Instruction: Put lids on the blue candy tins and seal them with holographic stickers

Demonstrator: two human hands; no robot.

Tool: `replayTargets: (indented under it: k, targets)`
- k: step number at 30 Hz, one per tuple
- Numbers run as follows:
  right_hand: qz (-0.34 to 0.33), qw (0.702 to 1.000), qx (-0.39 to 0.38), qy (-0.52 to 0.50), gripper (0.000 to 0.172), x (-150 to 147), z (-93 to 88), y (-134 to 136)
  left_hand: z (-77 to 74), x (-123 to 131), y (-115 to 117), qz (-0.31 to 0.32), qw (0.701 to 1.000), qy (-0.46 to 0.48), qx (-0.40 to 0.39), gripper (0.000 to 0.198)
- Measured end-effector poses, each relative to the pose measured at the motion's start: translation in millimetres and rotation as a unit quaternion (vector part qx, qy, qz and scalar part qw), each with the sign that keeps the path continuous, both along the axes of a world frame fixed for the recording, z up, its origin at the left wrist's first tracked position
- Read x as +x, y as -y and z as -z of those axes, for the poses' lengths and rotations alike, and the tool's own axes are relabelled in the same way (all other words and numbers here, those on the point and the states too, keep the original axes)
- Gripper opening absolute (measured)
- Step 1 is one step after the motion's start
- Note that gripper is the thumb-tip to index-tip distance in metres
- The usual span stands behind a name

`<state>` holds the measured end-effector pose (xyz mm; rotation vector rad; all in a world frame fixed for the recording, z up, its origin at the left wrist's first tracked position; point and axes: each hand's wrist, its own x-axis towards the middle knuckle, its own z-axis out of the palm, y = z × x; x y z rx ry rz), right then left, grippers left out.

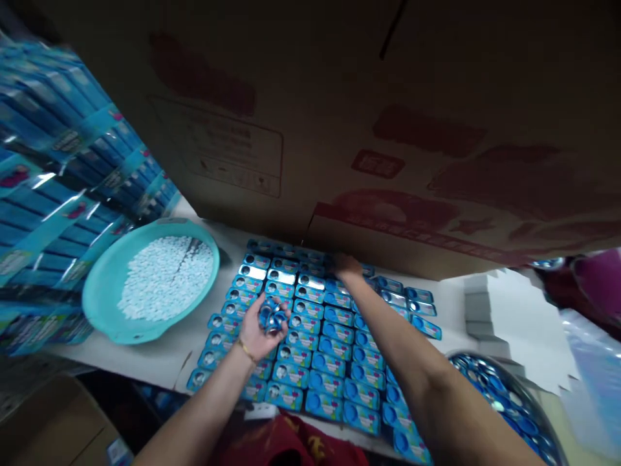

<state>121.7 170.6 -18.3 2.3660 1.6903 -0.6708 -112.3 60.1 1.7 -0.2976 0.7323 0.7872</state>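
Left hand [257,333] was half closed around several blue lids [270,317], seemingly a supply kept near; right hand [345,265] lay at twelve o'clock on the far tins [334,353], its grip not clear.

- Cardboard carton [339,129], 12 o'clock of the tin field: wall and overhanging flap close the far side. There is a low gap beneath the flap, occupied by the right hand [345,265].
- Tins [320,349]: laid edge to edge with no lane between them; passage is from above only.
- Left hand [262,327], closed round blue caps [270,318]: hovers over the 9 o'clock columns.
- Teal basin [97,291], 9 o'clock: a bare strip of tabletop [165,359] separates it from the tins.
- Wrapped blue packs [58,181], 10 o'clock: wall off the left.
- Metal bowl [519,378], 4 o'clock: near the tin corner.
- White card stack [478,310], 3 o'clock: narrow open surface before it.
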Motion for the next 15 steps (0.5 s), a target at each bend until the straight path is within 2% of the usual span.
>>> replayTargets:
  k: [2, 3, 5, 6, 8, 12, 15]
  targets:
    - [-0.048, 0.994, 0.091, -0.043, 0.031, -20.0, -11.7, 28.2, 3.9, 2.9, -5.8, -0.009, 1.0, -0.017, -0.019, 0.022]
    - [-0.1, 0.979, 0.149, -0.097, 0.027, -32.6, -17.2, 44.8, 6.1, 4.2, -7.8, -0.015, 0.999, -0.026, -0.022, 0.022]
    - [-0.234, 0.923, 0.22, -0.211, 0.026, -59.0, -25.7, 77.8, 10.7, 6.6, -10.0, -0.029, 0.999, -0.032, -0.013, 0.022]
    - [-0.294, 0.897, 0.233, -0.236, 0.027, -71.0, -28.1, 91.8, 12.9, 7.9, -10.3, -0.03, 0.999, -0.027, -0.007, 0.023]
    - [-0.358, 0.869, 0.254, -0.228, 0.026, -89.4, -29.1, 111.4, 16.6, 10.5, -10.0, -0.024, 1.0, -0.012, 0.001, 0.023]
    - [-0.372, 0.862, 0.28, -0.202, 0.016, -99.6, -26.9, 121.1, 18.8, 14.9, -10.5, -0.026, 1.0, -0.005, 0.001, 0.023]
    - [-0.334, 0.85, 0.281, -0.294, 0.014, -91.6, -32.5, 119.0, 16.4, 15.0, -14.1, -0.032, 0.999, -0.024, 0.001, 0.023]
